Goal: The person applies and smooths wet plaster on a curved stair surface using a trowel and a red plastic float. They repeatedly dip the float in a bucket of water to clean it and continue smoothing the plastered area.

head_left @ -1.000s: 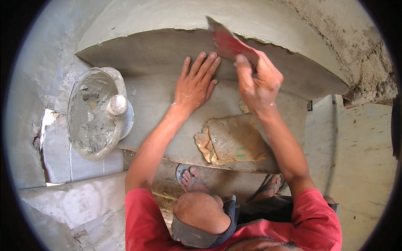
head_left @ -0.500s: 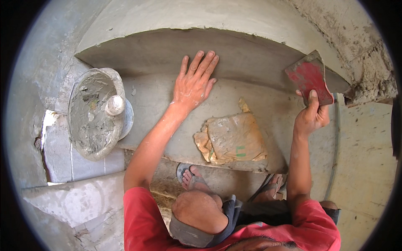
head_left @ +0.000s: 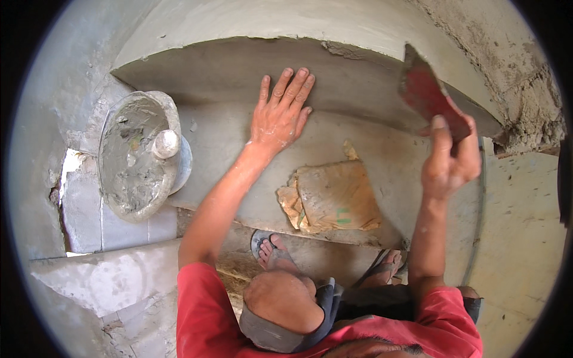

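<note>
My left hand lies flat with fingers spread against the grey plastered riser of a curved step. My right hand grips the handle of a red plastering trowel, whose blade is raised against the right end of the curved step edge. Wet grey plaster covers the step face under both hands.
A metal pan of grey mortar with a round white object in it sits on the lower step at left. A folded brown paper sack lies on the step tread. My sandalled feet stand below. A rough crumbling wall rises at right.
My right hand swept the trowel from the middle of the step edge to the far right. My left hand stayed pressed on the riser.
</note>
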`<move>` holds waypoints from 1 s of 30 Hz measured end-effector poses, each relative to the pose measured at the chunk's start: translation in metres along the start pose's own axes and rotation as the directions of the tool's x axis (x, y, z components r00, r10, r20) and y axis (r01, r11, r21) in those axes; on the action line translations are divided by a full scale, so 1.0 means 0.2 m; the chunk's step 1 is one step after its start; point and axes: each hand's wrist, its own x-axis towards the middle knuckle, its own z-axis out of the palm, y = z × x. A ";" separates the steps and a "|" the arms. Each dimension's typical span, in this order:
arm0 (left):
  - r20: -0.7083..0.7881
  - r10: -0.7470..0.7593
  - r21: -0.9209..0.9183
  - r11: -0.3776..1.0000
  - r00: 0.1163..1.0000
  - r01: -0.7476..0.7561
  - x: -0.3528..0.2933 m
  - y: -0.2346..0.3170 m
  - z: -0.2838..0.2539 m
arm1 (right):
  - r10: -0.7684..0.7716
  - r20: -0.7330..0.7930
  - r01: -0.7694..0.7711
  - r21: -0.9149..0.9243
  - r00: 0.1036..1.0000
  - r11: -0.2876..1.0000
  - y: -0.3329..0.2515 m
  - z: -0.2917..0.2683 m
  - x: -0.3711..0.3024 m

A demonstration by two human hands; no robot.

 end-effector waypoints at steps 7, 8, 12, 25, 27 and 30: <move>-0.020 -0.040 -0.017 0.999 0.999 0.040 0.00 0.01 0.02 | -0.280 0.104 0.264 0.147 0.954 0.953 0.10 0.53 -0.14; -0.015 -0.039 -0.006 0.999 0.999 0.039 -0.01 0.00 0.01 | -0.252 0.073 0.240 0.147 0.965 0.960 0.12 0.55 -0.14; 0.025 -0.022 0.040 0.999 0.999 0.021 -0.03 -0.02 0.00 | -0.053 0.019 0.052 0.049 0.998 0.997 0.17 0.41 -0.16; 0.021 -0.013 0.073 0.997 1.000 0.012 -0.03 -0.02 0.02 | 0.093 -0.221 -0.104 -0.041 0.971 0.994 0.30 -0.03 -0.30; 0.030 -0.046 0.028 0.999 0.999 0.045 -0.04 -0.02 0.02 | -0.138 -0.094 0.113 -0.232 0.986 0.966 0.19 0.05 -0.30; -0.021 -0.015 -0.020 1.000 1.000 0.014 -0.04 -0.03 0.02 | -0.289 0.137 0.287 0.033 0.948 0.957 0.04 0.33 -0.28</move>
